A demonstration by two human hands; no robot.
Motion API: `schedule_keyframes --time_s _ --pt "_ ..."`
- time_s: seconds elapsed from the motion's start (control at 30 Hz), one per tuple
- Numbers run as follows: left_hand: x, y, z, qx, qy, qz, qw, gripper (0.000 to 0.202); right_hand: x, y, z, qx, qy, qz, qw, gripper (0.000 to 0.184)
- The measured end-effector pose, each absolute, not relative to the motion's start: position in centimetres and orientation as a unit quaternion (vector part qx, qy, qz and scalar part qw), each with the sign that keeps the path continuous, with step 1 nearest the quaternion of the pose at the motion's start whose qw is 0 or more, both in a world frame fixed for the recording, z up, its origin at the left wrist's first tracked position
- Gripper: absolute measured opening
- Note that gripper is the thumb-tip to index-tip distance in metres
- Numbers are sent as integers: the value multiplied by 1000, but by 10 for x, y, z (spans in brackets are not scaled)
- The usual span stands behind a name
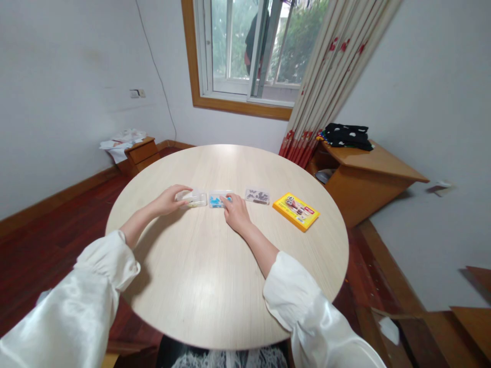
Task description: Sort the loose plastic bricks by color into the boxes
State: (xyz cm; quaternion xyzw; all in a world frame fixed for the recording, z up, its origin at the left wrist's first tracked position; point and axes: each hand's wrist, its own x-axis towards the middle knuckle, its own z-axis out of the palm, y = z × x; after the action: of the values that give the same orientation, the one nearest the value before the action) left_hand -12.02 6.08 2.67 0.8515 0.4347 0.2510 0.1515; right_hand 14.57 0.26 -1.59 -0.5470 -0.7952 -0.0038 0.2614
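Observation:
Three small clear plastic boxes lie in a row on a round pale wooden table (pixel 215 276). My left hand (pixel 169 200) is wrapped round the left box (pixel 195 198), fingers curled over its near end. My right hand (pixel 235 211) rests on the table with its fingertips on the middle box (pixel 217 199), which holds blue pieces. The third box (pixel 257 196), with dark pieces inside, lies untouched to the right. A yellow flat box (pixel 295 210) sits further right. Both arms wear white satin sleeves.
A low wooden desk (pixel 368 168) with folded black cloth stands right of the table beside a flowered curtain (pixel 333 71). A small wooden cabinet (pixel 140 152) with papers sits by the left wall. A window (pixel 253 46) is behind. Dark red floor surrounds the table.

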Motion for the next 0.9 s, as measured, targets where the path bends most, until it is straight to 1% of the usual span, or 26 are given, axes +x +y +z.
schedule_keyframes --time_s 0.23,0.4,0.47,0.57,0.63,0.7,0.8,0.9 --pt "-115 59 26 862 427 210 175 72 146 3 -18 -549 -784 -4 289 46" --pt "-110 60 27 853 440 203 195 71 146 2 -18 -554 -784 11 281 47" --pt "-109 60 33 842 452 210 208 72 145 2 -17 -558 -778 19 287 50" --pt "-97 61 50 830 451 261 197 72 146 2 -15 -574 -752 40 322 64" --pt "-81 61 62 843 416 291 177 71 147 2 -13 -587 -725 66 354 76" --pt "-60 64 68 868 366 284 176 69 150 3 -12 -594 -700 92 384 90" --pt "-34 69 65 897 314 256 178 64 155 4 -11 -586 -678 128 425 108" --pt "-23 73 53 907 310 217 185 62 160 5 -13 -554 -676 168 456 117"
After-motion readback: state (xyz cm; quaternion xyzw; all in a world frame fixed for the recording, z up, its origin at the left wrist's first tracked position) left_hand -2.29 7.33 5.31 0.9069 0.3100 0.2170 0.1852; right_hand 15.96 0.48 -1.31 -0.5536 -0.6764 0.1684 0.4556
